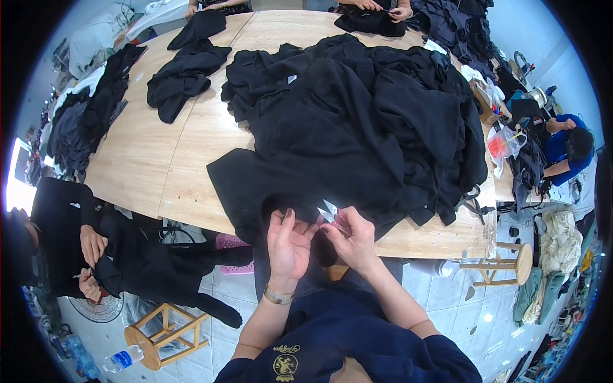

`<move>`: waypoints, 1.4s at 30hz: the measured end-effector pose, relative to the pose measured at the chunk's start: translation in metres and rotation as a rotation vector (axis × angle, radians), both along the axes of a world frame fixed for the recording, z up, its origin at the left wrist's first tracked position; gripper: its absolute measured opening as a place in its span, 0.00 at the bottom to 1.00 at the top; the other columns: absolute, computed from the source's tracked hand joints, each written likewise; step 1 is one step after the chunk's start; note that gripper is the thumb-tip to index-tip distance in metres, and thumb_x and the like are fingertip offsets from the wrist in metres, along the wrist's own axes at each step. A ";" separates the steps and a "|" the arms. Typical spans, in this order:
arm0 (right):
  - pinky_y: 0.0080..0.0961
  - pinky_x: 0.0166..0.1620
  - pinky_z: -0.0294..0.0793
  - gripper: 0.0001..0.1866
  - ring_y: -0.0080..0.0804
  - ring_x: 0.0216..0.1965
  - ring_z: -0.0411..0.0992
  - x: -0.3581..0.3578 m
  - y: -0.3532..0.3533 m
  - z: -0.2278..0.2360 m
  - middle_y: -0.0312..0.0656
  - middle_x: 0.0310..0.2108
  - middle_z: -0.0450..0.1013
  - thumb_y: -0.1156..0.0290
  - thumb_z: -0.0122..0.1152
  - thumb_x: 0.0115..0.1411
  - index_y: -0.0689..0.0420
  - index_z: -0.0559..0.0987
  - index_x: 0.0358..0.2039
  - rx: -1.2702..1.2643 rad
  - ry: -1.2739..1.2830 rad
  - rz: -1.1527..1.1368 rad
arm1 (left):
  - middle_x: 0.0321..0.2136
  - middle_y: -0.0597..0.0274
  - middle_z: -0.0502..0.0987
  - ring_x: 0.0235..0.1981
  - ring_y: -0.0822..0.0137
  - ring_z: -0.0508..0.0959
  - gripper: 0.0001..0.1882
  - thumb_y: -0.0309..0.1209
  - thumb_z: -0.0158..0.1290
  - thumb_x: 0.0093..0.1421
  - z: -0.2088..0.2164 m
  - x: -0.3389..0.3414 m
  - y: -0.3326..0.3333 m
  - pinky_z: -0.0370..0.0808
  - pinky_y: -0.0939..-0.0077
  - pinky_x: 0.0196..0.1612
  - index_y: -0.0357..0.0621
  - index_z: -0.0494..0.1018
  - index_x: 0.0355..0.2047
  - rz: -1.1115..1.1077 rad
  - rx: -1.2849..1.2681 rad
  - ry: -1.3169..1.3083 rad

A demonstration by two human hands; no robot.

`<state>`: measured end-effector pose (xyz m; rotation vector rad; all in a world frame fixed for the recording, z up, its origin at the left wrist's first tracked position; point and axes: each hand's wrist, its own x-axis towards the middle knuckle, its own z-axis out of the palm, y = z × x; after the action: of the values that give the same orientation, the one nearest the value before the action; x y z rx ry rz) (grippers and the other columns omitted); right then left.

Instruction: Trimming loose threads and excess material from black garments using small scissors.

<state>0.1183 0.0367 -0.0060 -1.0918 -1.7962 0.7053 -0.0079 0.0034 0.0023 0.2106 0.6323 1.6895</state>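
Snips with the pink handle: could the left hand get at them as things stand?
Probably yes: the snips are close beside the left hand, with nothing visible blocking the way. The right hand grips their handle, though.

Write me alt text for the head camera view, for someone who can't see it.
A person's right hand holds small pink-handled scissors, blades apart, beside the palm-up left hand at the near edge of black cloth. Behind it, a large heap of black fabric covers much of a wooden table, with other people around.
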 end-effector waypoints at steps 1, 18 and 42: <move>0.23 0.19 0.66 0.15 0.33 0.15 0.69 -0.002 -0.002 0.005 0.39 0.17 0.68 0.64 0.66 0.49 0.59 0.71 0.26 -0.032 0.031 -0.004 | 0.38 0.59 0.74 0.40 0.67 0.75 0.06 0.30 0.41 0.65 0.000 0.001 0.000 0.74 0.69 0.46 0.43 0.64 0.40 0.009 -0.018 0.002; 0.25 0.21 0.67 0.08 0.36 0.17 0.70 0.001 -0.008 0.026 0.42 0.17 0.68 0.77 0.61 0.42 0.60 0.73 0.26 0.041 0.051 0.471 | 0.39 0.56 0.74 0.40 0.68 0.76 0.10 0.25 0.46 0.62 -0.011 0.000 -0.001 0.71 0.59 0.53 0.39 0.63 0.44 0.050 0.025 0.105; 0.26 0.18 0.60 0.14 0.33 0.14 0.64 0.007 0.006 0.004 0.37 0.16 0.64 0.65 0.69 0.42 0.56 0.70 0.17 0.328 -0.327 0.015 | 0.27 0.65 0.69 0.34 0.72 0.75 0.15 0.21 0.46 0.61 -0.015 0.001 -0.003 0.75 0.67 0.46 0.39 0.57 0.47 0.155 0.052 0.338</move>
<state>0.1248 0.0430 -0.0019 -1.0113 -2.1075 0.2326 -0.0071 0.0001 -0.0122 0.5020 0.8735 1.8379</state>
